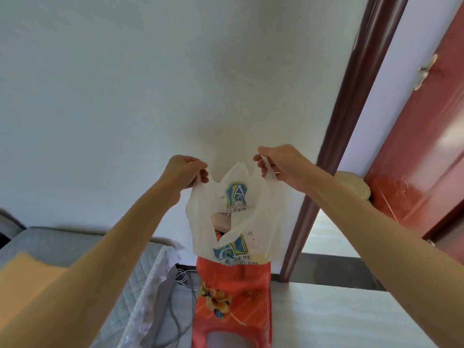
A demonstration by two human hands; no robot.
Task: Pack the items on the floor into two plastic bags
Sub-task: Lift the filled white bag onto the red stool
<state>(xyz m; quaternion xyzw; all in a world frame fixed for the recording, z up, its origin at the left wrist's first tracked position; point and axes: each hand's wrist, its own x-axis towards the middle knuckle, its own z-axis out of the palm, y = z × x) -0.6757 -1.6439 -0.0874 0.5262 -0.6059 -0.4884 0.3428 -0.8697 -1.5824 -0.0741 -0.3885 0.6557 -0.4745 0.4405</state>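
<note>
At frame centre the left hand and right hand each pinch a handle of the white plastic bag — thin loops that could slip or tear under the load.

Left hand, right hand pinch white bag handles.

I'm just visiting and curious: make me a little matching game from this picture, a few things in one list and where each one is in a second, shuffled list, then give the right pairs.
Things:
1. white plastic bag
2. red door
3. orange flowered stool
4. grey mattress

Places:
A. at the right edge, standing open
B. lower left, against the wall
C. held up by its handles, left hand and right hand
D. directly below the bag

Pairs: 1-C, 2-A, 3-D, 4-B
</note>
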